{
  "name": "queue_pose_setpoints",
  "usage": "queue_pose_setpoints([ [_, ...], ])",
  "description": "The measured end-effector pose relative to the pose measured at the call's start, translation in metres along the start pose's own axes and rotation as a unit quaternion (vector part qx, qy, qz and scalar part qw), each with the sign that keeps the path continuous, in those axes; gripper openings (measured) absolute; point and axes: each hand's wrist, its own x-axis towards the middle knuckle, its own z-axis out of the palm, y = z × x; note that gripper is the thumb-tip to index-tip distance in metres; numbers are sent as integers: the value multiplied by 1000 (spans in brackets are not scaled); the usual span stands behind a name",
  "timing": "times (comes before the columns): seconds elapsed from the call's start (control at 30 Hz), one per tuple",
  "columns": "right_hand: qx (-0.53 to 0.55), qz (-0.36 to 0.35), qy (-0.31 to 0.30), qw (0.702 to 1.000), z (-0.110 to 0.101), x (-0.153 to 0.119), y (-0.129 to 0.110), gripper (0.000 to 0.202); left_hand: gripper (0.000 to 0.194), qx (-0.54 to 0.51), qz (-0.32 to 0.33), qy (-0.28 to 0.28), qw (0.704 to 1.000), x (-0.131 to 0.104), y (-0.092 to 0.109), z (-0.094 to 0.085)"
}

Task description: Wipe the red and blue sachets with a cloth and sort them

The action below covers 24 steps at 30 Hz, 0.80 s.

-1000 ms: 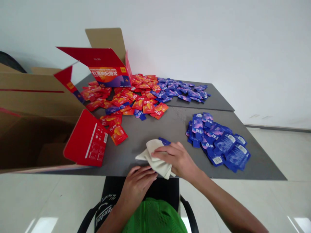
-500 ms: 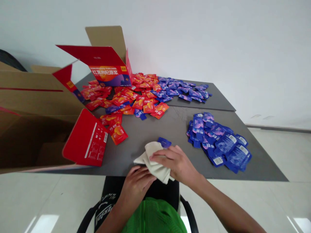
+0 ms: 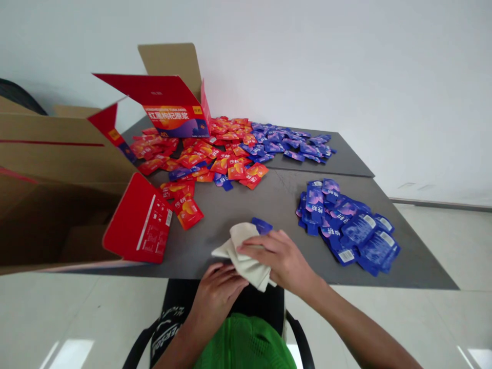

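Note:
A folded cream cloth (image 3: pixel 246 256) is gripped by my right hand (image 3: pixel 286 261), whose fingers curl over its upper face. My left hand (image 3: pixel 219 289) is at the cloth's lower left edge, fingers bent and pressed together; what they hold is hidden. One end of a blue sachet (image 3: pixel 262 225) shows just beyond the cloth and right-hand fingers; the rest of it is covered. To the right, a pile of blue sachets (image 3: pixel 346 220) lies on the grey table (image 3: pixel 238 205).
Red-orange sachets (image 3: pixel 188 210) spread over the left and back of the table, beside more blue sachets (image 3: pixel 292 141). An open printed carton (image 3: pixel 175 120) stands at the back left. A larger open box (image 3: pixel 49 159) fills the near left.
Both hands and the cloth keep almost the same position. The view has shifted very slightly.

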Motion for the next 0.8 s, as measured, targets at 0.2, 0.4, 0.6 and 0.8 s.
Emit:
queue_pose_setpoints([
  [0.2,-19,61,3,998,14,6,42,44,19,-5,-1,-8,1000,-1,-1,0],
  [0.4,-43,83,99,991,-13,12,46,43,17,-7,-6,-4,1000,-3,-2,2],
  [0.6,25,11,-37,999,14,-12,3,48,22,-11,-20,-23,999,-1,0,-1],
  [0.8,-60,101,56,991,-1,9,63,44,17,-1,-10,-16,1000,-3,-2,1],
])
